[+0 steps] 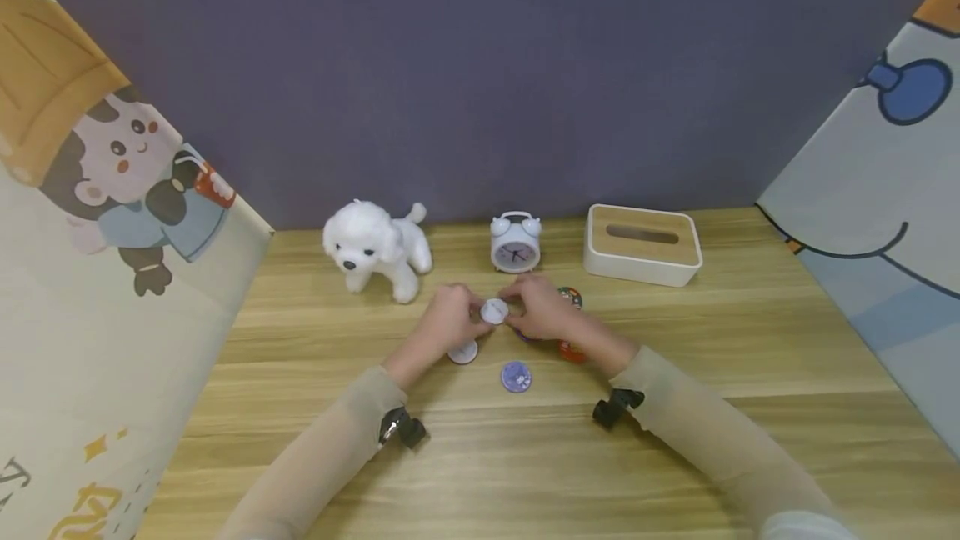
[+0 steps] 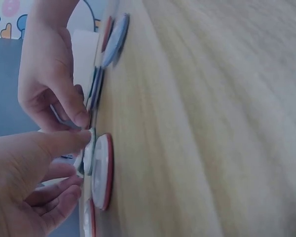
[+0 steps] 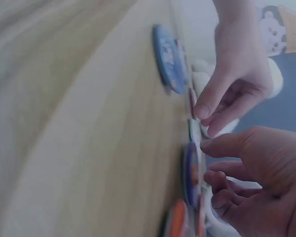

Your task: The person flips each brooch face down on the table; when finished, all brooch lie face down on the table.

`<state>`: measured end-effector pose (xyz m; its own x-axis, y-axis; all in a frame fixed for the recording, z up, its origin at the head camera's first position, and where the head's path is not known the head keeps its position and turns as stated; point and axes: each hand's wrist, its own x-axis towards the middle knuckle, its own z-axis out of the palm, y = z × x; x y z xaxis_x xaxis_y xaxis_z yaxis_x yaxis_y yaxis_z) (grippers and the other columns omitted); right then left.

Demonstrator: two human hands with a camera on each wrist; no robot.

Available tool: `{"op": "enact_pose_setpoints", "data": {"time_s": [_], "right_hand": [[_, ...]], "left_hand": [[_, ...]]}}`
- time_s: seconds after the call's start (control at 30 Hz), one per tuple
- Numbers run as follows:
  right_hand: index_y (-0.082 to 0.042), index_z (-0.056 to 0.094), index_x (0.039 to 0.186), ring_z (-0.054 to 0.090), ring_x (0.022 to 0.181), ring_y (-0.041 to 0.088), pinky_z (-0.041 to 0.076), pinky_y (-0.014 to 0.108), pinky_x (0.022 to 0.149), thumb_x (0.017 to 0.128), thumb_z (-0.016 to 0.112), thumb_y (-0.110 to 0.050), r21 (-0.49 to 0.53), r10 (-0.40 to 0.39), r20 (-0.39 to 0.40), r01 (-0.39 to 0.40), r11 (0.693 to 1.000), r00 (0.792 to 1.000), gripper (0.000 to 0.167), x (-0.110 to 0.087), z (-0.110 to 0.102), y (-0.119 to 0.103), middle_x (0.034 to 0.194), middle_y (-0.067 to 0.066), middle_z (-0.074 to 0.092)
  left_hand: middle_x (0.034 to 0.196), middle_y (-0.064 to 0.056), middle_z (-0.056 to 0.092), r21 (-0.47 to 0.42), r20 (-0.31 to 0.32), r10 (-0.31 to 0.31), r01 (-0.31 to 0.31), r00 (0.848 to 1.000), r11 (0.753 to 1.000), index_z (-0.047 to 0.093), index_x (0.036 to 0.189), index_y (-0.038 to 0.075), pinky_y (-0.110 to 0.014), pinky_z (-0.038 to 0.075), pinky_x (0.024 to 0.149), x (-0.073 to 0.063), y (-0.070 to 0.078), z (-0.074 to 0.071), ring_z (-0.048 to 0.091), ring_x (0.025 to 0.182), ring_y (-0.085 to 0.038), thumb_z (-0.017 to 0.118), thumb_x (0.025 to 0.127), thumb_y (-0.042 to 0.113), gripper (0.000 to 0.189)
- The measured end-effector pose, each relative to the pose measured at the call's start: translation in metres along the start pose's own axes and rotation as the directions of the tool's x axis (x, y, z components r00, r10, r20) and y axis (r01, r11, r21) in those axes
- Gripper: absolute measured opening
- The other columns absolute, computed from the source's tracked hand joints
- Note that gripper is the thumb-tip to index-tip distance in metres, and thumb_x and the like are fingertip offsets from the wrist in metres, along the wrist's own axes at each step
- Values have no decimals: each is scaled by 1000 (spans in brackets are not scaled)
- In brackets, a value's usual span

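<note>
Both hands meet over the middle of the table around a small round badge (image 1: 494,311), its whitish back facing up. The left hand (image 1: 452,315) pinches its left edge between thumb and fingers. On the opposite edge, the right hand (image 1: 542,307) holds it with thumb and fingertips. Below the left hand lies another badge (image 1: 463,352), white back up; a red rim shows on this badge (image 2: 102,172) in the left wrist view. Nearer the person is a purple badge (image 1: 516,377), picture up. Under the right hand, a purple-rimmed badge (image 3: 191,175) is partly hidden.
Right of the right hand lie a red-orange badge (image 1: 572,352) and a dark patterned badge (image 1: 572,297), both partly covered. Along the back stand a white plush dog (image 1: 378,248), a white alarm clock (image 1: 516,244) and a tissue box (image 1: 642,245) with a wooden lid.
</note>
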<state>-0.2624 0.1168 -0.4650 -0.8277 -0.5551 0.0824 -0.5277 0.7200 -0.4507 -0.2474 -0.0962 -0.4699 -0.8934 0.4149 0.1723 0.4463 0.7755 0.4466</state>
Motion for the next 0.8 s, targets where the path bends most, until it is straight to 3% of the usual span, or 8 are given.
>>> {"op": "enact_pose_setpoints", "data": {"time_s": [0.17, 0.27, 0.5, 0.8], "right_hand": [[3, 76, 119, 72, 94, 32, 62, 45, 82, 88, 78, -8, 45, 67, -144, -61, 997, 987, 33, -7, -18, 14, 109, 19, 76], [3, 76, 115, 74, 88, 34, 63, 46, 78, 87, 78, -5, 68, 81, -188, -69, 995, 979, 29, -12, -27, 26, 111, 23, 76], [5, 74, 120, 74, 111, 43, 59, 57, 102, 84, 80, -6, -10, 45, -130, -47, 999, 991, 38, -17, -31, 44, 119, 23, 78], [5, 74, 121, 74, 105, 40, 61, 54, 97, 82, 83, -5, -9, 73, -92, -74, 997, 993, 41, -14, -19, 37, 116, 22, 78]], "left_hand": [[107, -19, 81, -58, -36, -24, 21, 999, 998, 80, 113, 0, -41, 66, 90, 5, 3, -6, 79, 97, -31, 90, 85, 22, 37], [109, -17, 82, -79, -41, -31, 27, 999, 997, 79, 118, 2, -41, 66, 89, 13, 6, -4, 79, 97, -29, 87, 88, 23, 38], [113, -16, 81, -112, -31, -28, 25, 999, 993, 79, 121, 3, -40, 65, 93, 36, 19, 15, 80, 103, -31, 83, 89, 17, 35], [104, -8, 84, -15, -13, 39, -40, 999, 999, 83, 112, 11, -41, 62, 91, 52, 26, 32, 77, 97, -28, 86, 88, 21, 26]]}}
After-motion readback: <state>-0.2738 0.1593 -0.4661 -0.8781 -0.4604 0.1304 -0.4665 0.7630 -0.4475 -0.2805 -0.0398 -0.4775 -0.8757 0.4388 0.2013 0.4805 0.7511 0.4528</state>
